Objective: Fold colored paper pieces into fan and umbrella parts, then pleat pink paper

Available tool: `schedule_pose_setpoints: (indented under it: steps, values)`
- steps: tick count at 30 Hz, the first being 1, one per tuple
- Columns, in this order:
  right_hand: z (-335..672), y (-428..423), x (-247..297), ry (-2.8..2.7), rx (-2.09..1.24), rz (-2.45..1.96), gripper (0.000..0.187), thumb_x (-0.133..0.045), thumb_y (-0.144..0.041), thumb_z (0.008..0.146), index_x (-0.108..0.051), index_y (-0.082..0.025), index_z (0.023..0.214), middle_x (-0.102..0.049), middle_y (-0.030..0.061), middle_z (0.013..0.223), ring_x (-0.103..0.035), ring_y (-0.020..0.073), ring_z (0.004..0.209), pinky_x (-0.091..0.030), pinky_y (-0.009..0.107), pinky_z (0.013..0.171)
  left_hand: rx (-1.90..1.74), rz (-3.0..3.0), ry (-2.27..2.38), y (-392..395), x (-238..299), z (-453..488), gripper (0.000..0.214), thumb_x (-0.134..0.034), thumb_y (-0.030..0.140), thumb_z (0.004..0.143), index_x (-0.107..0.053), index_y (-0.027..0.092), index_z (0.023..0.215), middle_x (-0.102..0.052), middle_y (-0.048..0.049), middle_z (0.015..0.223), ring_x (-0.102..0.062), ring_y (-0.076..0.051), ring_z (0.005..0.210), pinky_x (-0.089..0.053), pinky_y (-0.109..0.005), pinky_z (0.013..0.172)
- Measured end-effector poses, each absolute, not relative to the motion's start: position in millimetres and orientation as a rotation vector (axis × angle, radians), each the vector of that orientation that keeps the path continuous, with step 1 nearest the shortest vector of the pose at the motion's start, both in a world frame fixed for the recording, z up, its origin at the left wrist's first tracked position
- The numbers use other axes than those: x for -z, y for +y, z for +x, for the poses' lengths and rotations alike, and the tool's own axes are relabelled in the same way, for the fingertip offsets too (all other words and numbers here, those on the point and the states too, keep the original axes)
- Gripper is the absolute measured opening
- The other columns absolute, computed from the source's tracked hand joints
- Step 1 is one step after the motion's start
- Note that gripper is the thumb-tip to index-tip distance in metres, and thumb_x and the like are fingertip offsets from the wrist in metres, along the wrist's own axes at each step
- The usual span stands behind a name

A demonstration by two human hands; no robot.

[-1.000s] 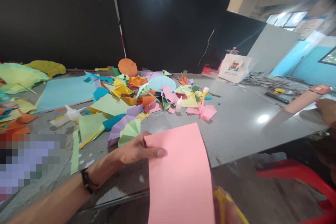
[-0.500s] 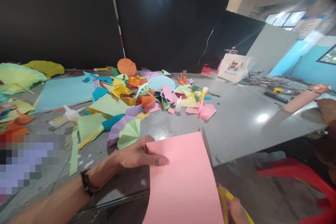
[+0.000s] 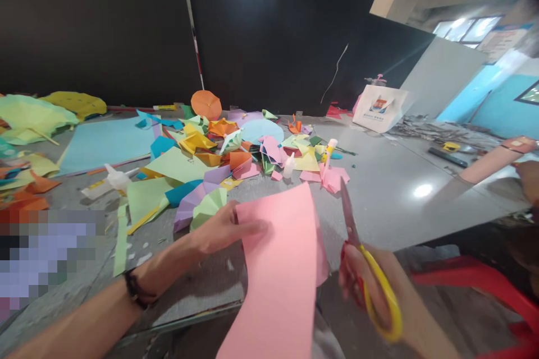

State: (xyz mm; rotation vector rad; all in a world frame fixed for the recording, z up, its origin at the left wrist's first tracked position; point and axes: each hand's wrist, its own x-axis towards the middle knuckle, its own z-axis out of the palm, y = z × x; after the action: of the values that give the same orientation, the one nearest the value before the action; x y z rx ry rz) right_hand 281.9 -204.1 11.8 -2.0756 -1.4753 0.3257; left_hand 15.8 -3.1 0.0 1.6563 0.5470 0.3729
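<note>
My left hand (image 3: pixel 223 229) grips the left edge of a large sheet of pink paper (image 3: pixel 278 275), thumb on top, and the sheet hangs down and curves toward me. My right hand (image 3: pixel 357 283) holds a pair of scissors (image 3: pixel 365 261) with yellow and red handles. Their narrow metal blades (image 3: pixel 347 210) point up and away, just right of the sheet's edge and apart from it. Part of the handle hides my fingers.
A heap of folded and cut coloured paper (image 3: pixel 236 148) lies on the grey table (image 3: pixel 379 190), with glue bottles and a glue stick among it. A white paper bag (image 3: pixel 379 107) stands at the back right. Another person's hand (image 3: pixel 528 182) enters at the right edge, above a red chair (image 3: pixel 471 275).
My right hand has risen into view with the scissors, now shown whole. The pink sheet has shifted upward and bends more, and my left hand has moved slightly up with it.
</note>
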Motion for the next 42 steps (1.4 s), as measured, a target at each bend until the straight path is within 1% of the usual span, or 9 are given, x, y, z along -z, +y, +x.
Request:
schedule_pose_setpoints:
  steps: [4, 6, 9, 14, 19, 25, 30, 35, 42]
  values:
    - [303, -177, -13, -1.572, -0.231, -2.393, 0.031, -0.066, -0.039, 0.1, -0.065, -0.017, 0.077, -0.067, 0.006, 0.068, -0.063, 0.0217, 0.064, -0.045, 0.032, 0.06, -0.563, 2.101, 1.05, 7, 4, 18, 0.043, -0.063, 0.045, 0.089, -0.058, 0.016, 0.057, -0.049, -0.0004, 0.052, -0.045, -0.015, 0.049, -0.028, -0.028, 0.047]
    - [310, -160, -19, -1.618, -0.195, -2.453, 0.027, -0.068, -0.036, 0.096, -0.065, -0.019, 0.076, -0.07, 0.0092, 0.07, -0.067, 0.0275, 0.069, -0.041, 0.033, 0.06, -0.607, 2.223, 1.169, 10, 5, 18, 0.038, -0.06, 0.038, 0.09, -0.054, 0.018, 0.057, -0.046, 0.0004, 0.052, -0.045, -0.015, 0.05, -0.029, -0.029, 0.049]
    - [309, -143, -34, -1.684, -0.158, -2.445, 0.021, -0.065, -0.038, 0.099, -0.068, -0.019, 0.092, -0.077, 0.0116, 0.092, -0.073, 0.0316, 0.087, -0.045, 0.034, 0.067, -0.768, 2.383, 1.087, 13, 8, 15, 0.016, -0.056, 0.025, 0.09, -0.068, 0.015, 0.092, -0.068, -0.0089, 0.089, -0.065, -0.025, 0.082, -0.051, -0.036, 0.071]
    - [273, -133, -59, -2.059, 0.117, -1.922, 0.013, -0.058, -0.026, 0.104, -0.068, -0.018, 0.107, -0.074, 0.0106, 0.113, -0.071, 0.0278, 0.103, -0.053, 0.037, 0.087, -1.212, 2.613, 0.971, 13, 10, 14, 0.048, -0.059, 0.017, 0.092, -0.052, 0.016, 0.139, -0.052, -0.0197, 0.142, -0.053, -0.035, 0.135, -0.05, -0.053, 0.109]
    - [233, -98, -45, -2.639, 0.087, -1.409, 0.018, -0.069, -0.031, 0.101, -0.069, -0.015, 0.109, -0.067, 0.0163, 0.13, -0.061, 0.0328, 0.126, -0.053, 0.045, 0.101, -1.387, 2.646, 0.821, 1, -4, 12, 0.034, -0.055, 0.01, 0.098, -0.056, 0.02, 0.13, -0.065, -0.0128, 0.127, -0.064, -0.028, 0.12, -0.053, -0.047, 0.101]
    - [224, -53, 2, -2.817, 0.075, -1.269, 0.016, -0.059, -0.023, 0.105, -0.066, -0.011, 0.111, -0.069, 0.0156, 0.102, -0.069, 0.03, 0.092, -0.058, 0.041, 0.071, -1.013, 2.238, 0.532, -19, -11, 18, 0.017, -0.062, 0.009, 0.095, -0.068, 0.019, 0.107, -0.073, -0.0081, 0.104, -0.07, -0.02, 0.096, -0.057, -0.032, 0.086]
    - [242, -67, -2, -2.712, 0.027, -1.345, 0.009, -0.057, -0.016, 0.102, -0.065, -0.015, 0.101, -0.067, 0.0119, 0.096, -0.067, 0.027, 0.087, -0.058, 0.041, 0.073, -0.702, 1.701, 0.597, -19, 9, 23, 0.01, -0.07, 0.013, 0.086, -0.073, 0.017, 0.095, -0.072, -0.0051, 0.093, -0.068, -0.018, 0.085, -0.055, -0.027, 0.075]
    - [299, -108, 5, -2.32, 0.102, -1.634, 0.025, -0.05, -0.024, 0.105, -0.058, -0.018, 0.128, -0.058, 0.0206, 0.14, -0.055, 0.039, 0.132, -0.053, 0.064, 0.102, -0.535, 1.551, 0.692, -17, 18, 22, 0.005, -0.071, 0.018, 0.085, -0.07, 0.017, 0.09, -0.07, -0.0025, 0.086, -0.063, -0.015, 0.076, -0.052, -0.025, 0.068]
    - [353, -129, 19, -2.263, 0.02, -1.723, 0.033, -0.043, -0.023, 0.106, -0.049, -0.022, 0.139, -0.052, 0.0187, 0.152, -0.055, 0.0346, 0.138, -0.056, 0.06, 0.103, -0.545, 1.666, 0.663, -20, 15, 22, 0.009, -0.072, 0.02, 0.082, -0.07, 0.016, 0.089, -0.07, -0.0052, 0.089, -0.064, -0.018, 0.079, -0.054, -0.029, 0.071]
